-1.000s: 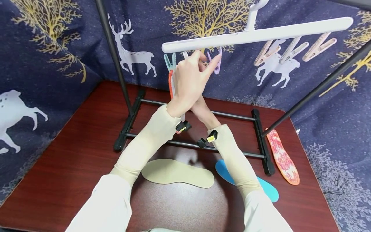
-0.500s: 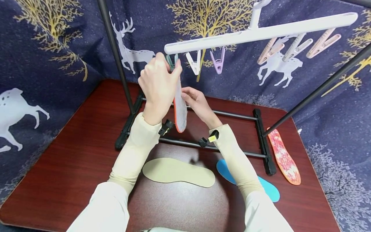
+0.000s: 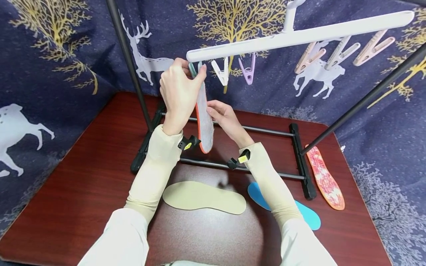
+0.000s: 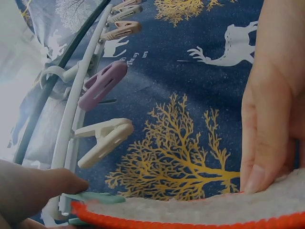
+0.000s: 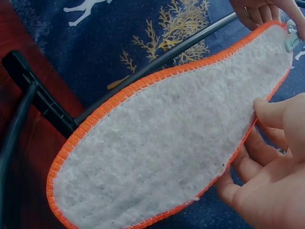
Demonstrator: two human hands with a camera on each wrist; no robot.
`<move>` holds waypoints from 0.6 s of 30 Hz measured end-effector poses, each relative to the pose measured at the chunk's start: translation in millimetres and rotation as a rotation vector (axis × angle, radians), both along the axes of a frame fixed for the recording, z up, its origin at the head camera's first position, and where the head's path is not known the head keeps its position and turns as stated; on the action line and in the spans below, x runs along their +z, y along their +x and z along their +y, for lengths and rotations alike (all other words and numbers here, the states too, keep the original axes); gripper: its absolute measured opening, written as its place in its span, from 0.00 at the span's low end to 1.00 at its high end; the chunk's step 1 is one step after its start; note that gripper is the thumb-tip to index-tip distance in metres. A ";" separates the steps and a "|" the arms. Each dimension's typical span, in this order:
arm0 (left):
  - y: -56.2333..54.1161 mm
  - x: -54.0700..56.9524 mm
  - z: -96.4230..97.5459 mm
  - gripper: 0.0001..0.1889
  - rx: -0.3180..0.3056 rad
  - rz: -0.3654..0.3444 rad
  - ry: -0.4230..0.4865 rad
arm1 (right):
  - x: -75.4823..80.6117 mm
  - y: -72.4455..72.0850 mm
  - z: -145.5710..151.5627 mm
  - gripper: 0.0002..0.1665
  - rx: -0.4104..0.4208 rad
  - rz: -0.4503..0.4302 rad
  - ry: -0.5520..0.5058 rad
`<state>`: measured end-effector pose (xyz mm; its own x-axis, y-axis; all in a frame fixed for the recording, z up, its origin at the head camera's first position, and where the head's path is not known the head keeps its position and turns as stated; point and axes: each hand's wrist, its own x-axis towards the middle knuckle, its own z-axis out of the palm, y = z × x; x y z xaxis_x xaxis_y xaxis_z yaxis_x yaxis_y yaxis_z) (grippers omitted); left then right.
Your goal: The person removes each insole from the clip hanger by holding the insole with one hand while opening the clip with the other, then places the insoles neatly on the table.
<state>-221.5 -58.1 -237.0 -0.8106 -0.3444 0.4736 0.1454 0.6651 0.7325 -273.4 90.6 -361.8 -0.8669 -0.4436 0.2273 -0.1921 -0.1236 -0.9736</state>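
Note:
An insole (image 3: 206, 129) with grey fleece and an orange stitched edge hangs upright below the left end of the white hanger (image 3: 246, 48). Its narrow upper end sits in a green clothespin (image 5: 292, 42). My left hand (image 3: 179, 90) pinches that clothespin's handles between thumb and fingers. Lower down, my right hand (image 3: 227, 119) holds the insole's side edge, thumb on the fleece face and fingers behind, as the right wrist view shows. To the right of the left hand hang a white clothespin (image 3: 222, 72) and a purple clothespin (image 3: 247, 69), both with nothing in them.
A beige insole (image 3: 204, 197) lies on the table (image 3: 83, 192), with a blue insole (image 3: 307, 216) partly under the right forearm. A red-and-white insole (image 3: 325, 179) lies outside the black rack (image 3: 301, 162). Several more clothespins (image 3: 341, 53) hang at the hanger's right.
My left hand has moved left from in front of the white clothespin to the green one. The crossed wrists have come apart, and my right hand, hidden before, now shows at the insole's edge.

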 end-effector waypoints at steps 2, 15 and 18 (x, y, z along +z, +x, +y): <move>-1.5 -0.6 -0.3 0.21 -0.003 0.021 0.018 | -0.1 0.0 0.0 0.13 -0.003 -0.004 0.004; -4.3 5.7 -1.2 0.16 -0.036 0.114 0.059 | 6.2 0.8 16.4 0.08 0.035 0.139 0.155; -5.2 6.7 -2.9 0.16 -0.030 0.120 0.058 | 9.0 2.0 22.2 0.08 0.020 0.220 0.293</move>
